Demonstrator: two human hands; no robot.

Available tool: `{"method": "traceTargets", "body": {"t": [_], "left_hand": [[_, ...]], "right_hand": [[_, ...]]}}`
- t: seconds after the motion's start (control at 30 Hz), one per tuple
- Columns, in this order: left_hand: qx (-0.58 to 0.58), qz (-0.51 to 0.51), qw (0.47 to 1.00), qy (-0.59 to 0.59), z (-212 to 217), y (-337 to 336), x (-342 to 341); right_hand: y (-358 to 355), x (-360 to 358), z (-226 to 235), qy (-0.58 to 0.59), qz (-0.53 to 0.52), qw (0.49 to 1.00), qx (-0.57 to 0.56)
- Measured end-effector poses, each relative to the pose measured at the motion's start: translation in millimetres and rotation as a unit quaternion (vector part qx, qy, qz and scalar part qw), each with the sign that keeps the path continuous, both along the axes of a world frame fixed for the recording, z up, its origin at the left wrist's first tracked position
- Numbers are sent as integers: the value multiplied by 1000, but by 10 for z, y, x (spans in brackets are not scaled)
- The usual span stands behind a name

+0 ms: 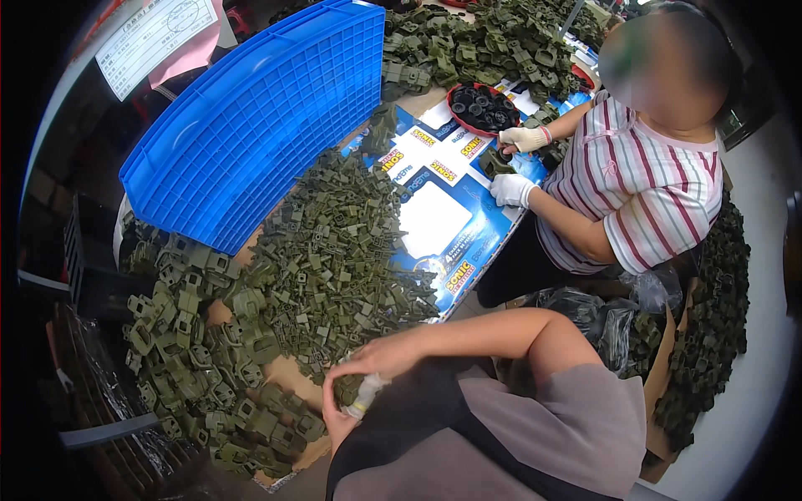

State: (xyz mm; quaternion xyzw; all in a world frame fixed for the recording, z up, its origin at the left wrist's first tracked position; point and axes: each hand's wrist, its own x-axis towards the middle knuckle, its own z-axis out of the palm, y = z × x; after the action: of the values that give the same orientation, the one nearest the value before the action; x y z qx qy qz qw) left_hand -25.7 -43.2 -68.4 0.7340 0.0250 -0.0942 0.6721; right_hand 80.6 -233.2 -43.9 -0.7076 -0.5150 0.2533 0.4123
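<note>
At the near edge of the table, my right hand [386,355] is curled with its fingers reaching left. Close below it is my left hand [337,420], its fingers bent up toward the right ones. Between them are a bit of olive-green plastic [346,387] and a whitish, crumpled piece [365,396] with a yellow band. The hands partly hide what they hold, and its shape is unclear. Just beyond my hands spreads a heap of small olive-green plastic parts [334,250]. Larger olive-green vehicle-body-like parts [196,334] lie piled to the left.
A blue plastic crate [267,117] stands tilted on its side behind the heap. Across the table, a co-worker [643,167] in white gloves handles a dark green part beside a red bowl of black wheels [483,108]. More green parts [476,42] are piled at the back.
</note>
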Motion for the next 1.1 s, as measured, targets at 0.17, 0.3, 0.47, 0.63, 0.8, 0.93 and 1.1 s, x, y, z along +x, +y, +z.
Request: {"method": "traceTargets", "body": {"t": [0.17,0.3,0.47,0.63,0.8,0.93,1.1], "left_hand": [[10,-4,1000,-11,-246,152,7],[104,-72,990,-69,167,67,266],[-5,19,988,-154,304,239,501],[-16,-52,995,-87,455,106,643],[19,-136,989,-63,465,91,498],[162,-196,963,-89,421,211,448],[-51,-95,994,-13,577,270,455]], "right_hand": [[13,163,-84,18,-4,999,30],[-50,132,-68,-15,-89,996,22],[47,198,327,343,-275,879,182],[28,148,479,52,-308,943,119],[-169,169,554,46,-164,984,50],[-270,-83,442,51,-225,969,88],[-552,-233,252,415,-361,782,294]]}}
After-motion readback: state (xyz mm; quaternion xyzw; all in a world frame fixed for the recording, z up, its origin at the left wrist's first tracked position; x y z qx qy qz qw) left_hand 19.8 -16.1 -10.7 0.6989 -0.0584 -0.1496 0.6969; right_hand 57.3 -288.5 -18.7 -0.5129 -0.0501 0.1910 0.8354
